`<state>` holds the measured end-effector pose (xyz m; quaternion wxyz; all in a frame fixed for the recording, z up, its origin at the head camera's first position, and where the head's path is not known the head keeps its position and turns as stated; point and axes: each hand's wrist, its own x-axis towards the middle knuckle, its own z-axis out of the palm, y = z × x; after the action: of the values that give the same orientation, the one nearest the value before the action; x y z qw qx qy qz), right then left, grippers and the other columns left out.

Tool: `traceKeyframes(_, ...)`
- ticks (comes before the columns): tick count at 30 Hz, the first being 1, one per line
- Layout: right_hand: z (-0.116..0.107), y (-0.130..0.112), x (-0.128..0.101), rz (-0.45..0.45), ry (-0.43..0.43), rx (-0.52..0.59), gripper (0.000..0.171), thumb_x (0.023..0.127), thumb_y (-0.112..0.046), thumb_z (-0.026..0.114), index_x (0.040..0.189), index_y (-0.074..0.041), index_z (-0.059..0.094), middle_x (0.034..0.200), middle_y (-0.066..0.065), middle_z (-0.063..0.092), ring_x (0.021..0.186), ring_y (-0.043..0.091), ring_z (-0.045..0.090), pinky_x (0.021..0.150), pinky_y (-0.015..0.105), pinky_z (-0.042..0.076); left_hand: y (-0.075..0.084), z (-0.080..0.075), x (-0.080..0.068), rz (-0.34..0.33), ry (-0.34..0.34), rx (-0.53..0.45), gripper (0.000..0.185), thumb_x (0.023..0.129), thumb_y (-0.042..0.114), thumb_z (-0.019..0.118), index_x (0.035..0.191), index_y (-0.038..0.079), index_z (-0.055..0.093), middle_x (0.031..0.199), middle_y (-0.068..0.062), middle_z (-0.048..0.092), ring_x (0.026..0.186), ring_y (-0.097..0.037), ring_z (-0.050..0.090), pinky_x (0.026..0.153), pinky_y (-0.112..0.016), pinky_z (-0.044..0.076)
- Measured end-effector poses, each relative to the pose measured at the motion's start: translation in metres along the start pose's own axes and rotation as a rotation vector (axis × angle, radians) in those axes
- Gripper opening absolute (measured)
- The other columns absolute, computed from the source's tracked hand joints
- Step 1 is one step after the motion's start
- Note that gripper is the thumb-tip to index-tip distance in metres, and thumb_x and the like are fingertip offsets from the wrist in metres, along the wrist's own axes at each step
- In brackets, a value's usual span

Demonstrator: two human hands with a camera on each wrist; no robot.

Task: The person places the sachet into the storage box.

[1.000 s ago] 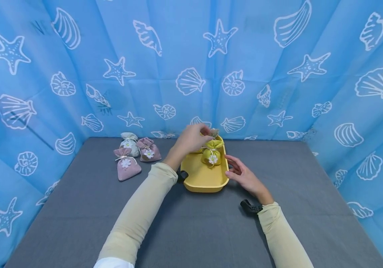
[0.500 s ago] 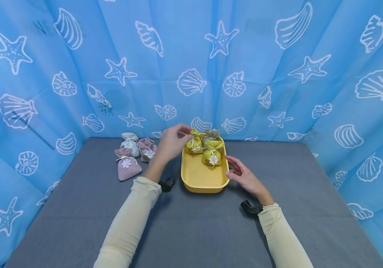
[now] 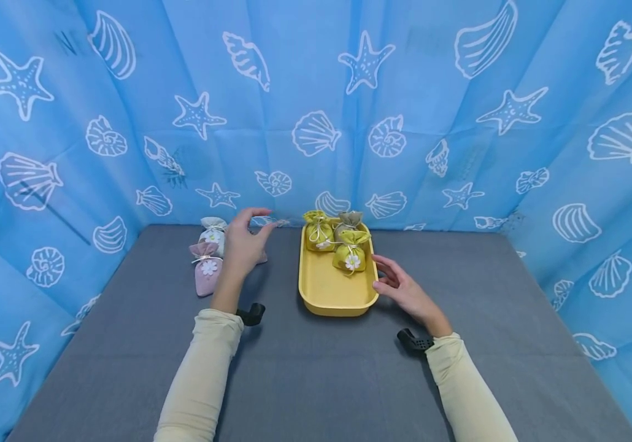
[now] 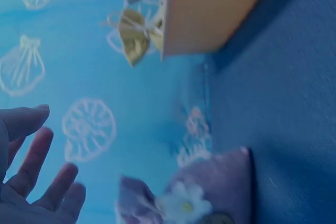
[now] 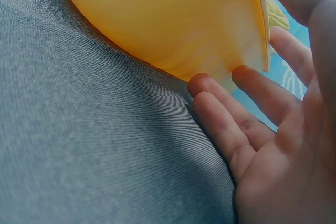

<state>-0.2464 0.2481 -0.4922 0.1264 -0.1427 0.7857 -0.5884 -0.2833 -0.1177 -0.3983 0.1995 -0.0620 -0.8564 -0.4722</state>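
Note:
My left hand (image 3: 243,248) is in the air left of the tray, thumb and index finger spread apart and nothing between them. Behind it a pink drawstring pouch (image 4: 223,179) with a white flower is mostly hidden in the head view. Beside that lie another pink pouch (image 3: 204,282) and a pale grey-white pouch (image 3: 213,226). In the yellow tray (image 3: 338,298) stand a yellow pouch (image 3: 318,232), a second yellow pouch (image 3: 348,256) in front, and a greyish-beige pouch (image 3: 351,218) partly hidden. Relaxed fingers of my right hand (image 3: 407,298) touch the tray's right wall.
A grey cloth (image 3: 316,380) covers the table. Along its back and sides hangs a blue curtain (image 3: 272,104) printed with shells and starfish, close behind the tray. Each wrist wears a black camera mount (image 3: 415,341).
My left hand has let go of the back-left yellow pouch in the tray and moved left, over towards the pink pouches. My right hand stays at the tray's side.

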Motion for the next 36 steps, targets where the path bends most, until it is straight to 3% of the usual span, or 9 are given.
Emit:
traceKeyframes(3,0.000,0.002,0.000,0.002,-0.001,-0.004,0.067,0.103,-0.015,0.059,0.161,-0.018,0.026,0.169,0.019,0.024,0.135,0.044,0.048,0.093,0.017,0.051,-0.013,-0.005,-0.002,-0.052,0.046,-0.025,0.032,0.096,0.025,0.072,0.127,0.018,0.068,0.137,-0.006,0.062,0.093,-0.032,0.063,0.079,-0.043,0.052)
traceKeyframes(5,0.000,0.002,-0.001,0.001,0.004,-0.001,0.067,0.103,-0.014,0.059,0.161,-0.018,0.026,0.168,0.020,0.024,0.135,0.045,0.048,0.092,0.017,0.051,-0.021,-0.006,-0.002,-0.074,0.066,-0.063,0.034,0.095,0.022,0.073,0.128,0.016,0.067,0.142,-0.007,0.058,0.095,-0.032,0.062,0.078,-0.038,0.051)
traceKeyframes(11,0.000,0.001,0.000,-0.002,0.009,0.002,0.066,0.103,-0.014,0.059,0.161,-0.017,0.027,0.169,0.020,0.024,0.135,0.045,0.048,0.092,0.017,0.051,-0.040,-0.008,-0.003,-0.123,0.116,-0.148,0.044,0.091,0.015,0.077,0.133,0.014,0.064,0.151,-0.009,0.049,0.123,-0.032,0.057,0.099,-0.045,0.051)
traceKeyframes(18,0.000,0.001,0.001,0.002,-0.002,0.016,0.067,0.103,-0.015,0.060,0.161,-0.018,0.026,0.169,0.019,0.023,0.135,0.044,0.048,0.093,0.018,0.051,-0.049,-0.007,-0.010,-0.199,0.142,-0.183,0.063,0.090,0.010,0.077,0.146,0.015,0.050,0.147,-0.012,0.046,0.115,-0.029,0.060,0.090,-0.039,0.051)
traceKeyframes(24,0.000,0.002,0.001,0.008,0.001,0.018,0.067,0.103,-0.017,0.060,0.161,-0.019,0.027,0.169,0.019,0.024,0.135,0.044,0.048,0.093,0.018,0.051,-0.054,-0.004,-0.016,-0.231,0.139,-0.112,0.065,0.089,0.012,0.077,0.148,0.015,0.049,0.150,-0.014,0.045,0.135,-0.031,0.048,0.100,-0.048,0.049)
traceKeyframes(30,0.000,0.002,0.000,0.004,0.001,0.018,0.067,0.103,-0.016,0.060,0.161,-0.019,0.026,0.169,0.019,0.024,0.134,0.044,0.048,0.092,0.018,0.051,-0.057,-0.002,-0.018,-0.288,0.110,-0.048,0.064,0.090,0.007,0.074,0.149,0.016,0.049,0.145,-0.018,0.047,0.112,-0.031,0.057,0.093,-0.045,0.052)
traceKeyframes(36,-0.001,0.002,0.001,0.003,-0.002,0.013,0.067,0.103,-0.017,0.060,0.161,-0.019,0.026,0.169,0.019,0.023,0.135,0.044,0.048,0.093,0.018,0.051,-0.061,-0.002,-0.018,-0.331,0.089,-0.027,0.059,0.090,0.006,0.071,0.146,0.015,0.052,0.131,-0.016,0.063,0.101,-0.029,0.065,0.084,-0.041,0.054)
